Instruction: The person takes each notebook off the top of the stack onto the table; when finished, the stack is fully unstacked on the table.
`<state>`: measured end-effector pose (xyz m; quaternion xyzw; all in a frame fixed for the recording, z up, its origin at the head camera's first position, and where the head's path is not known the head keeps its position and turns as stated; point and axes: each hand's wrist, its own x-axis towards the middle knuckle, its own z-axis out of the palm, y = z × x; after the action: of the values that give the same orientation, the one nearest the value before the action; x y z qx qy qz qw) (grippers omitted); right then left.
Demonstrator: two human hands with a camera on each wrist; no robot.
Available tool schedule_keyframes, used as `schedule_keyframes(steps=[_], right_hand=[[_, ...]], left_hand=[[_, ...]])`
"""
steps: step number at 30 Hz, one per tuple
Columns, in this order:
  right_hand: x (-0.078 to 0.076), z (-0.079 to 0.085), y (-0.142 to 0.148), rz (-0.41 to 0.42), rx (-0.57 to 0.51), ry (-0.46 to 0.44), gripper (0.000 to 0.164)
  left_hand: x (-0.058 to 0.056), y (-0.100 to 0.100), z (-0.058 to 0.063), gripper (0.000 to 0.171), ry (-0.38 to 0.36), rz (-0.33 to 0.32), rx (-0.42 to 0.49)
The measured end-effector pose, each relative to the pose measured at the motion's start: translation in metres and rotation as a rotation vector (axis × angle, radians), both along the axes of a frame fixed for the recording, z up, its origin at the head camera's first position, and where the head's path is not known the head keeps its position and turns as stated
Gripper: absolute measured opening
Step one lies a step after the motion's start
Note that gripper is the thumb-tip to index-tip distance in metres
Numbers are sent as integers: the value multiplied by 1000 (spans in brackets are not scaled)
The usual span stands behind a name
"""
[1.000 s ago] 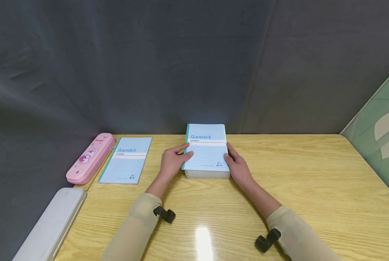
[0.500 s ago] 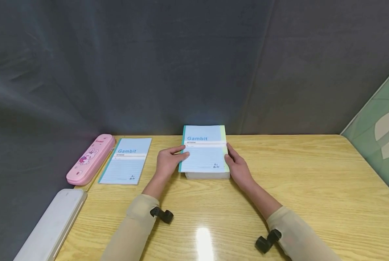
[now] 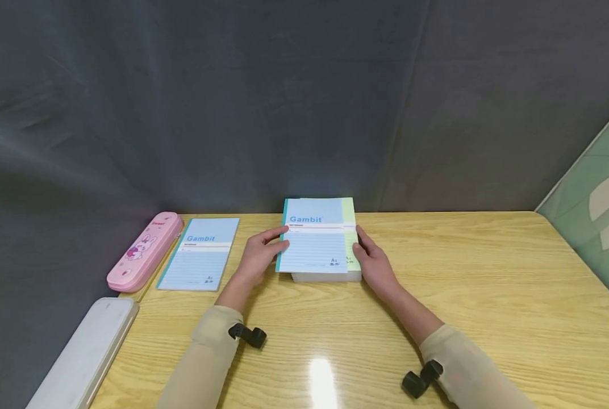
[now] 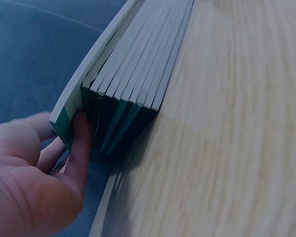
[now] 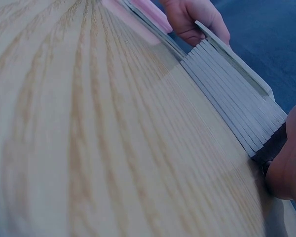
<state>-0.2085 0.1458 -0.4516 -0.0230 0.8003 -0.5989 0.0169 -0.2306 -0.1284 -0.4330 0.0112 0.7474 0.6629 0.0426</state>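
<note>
In the head view a blue Gambit notebook (image 3: 312,250) lies on top of a stack of notebooks (image 3: 327,277), offset to the left. A pale green cover shows beneath its right side. My left hand (image 3: 257,254) pinches the top notebook by its green spine edge. In the left wrist view, that notebook's near corner is lifted off the stack, with fingers beneath it. My right hand (image 3: 378,266) holds the right side of the stack, its thumb by the green cover. Some of its fingers are hidden behind the stack.
Left of the stack, another blue notebook (image 3: 198,254) lies flat on the wooden table (image 3: 468,295). A pink pencil case (image 3: 145,251) and a white flat case (image 3: 84,352) line the left edge. A dark curtain (image 3: 304,102) hangs behind.
My left hand has drawn the top notebook leftward and slightly toward me, uncovering a strip of the pale green cover. My right hand has stayed at the stack's right side.
</note>
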Motion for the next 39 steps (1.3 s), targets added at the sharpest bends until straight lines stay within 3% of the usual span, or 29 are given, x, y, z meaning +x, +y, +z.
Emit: schedule_keyframes(steps=[22,39], right_hand=[[2,1,-2,14,-35,12,55],[1,0,-2,-1,-22,10,55]], left_hand=[[1,-9,5,36,-43,7,1],[9,-42,4,41,-83,17,-38]])
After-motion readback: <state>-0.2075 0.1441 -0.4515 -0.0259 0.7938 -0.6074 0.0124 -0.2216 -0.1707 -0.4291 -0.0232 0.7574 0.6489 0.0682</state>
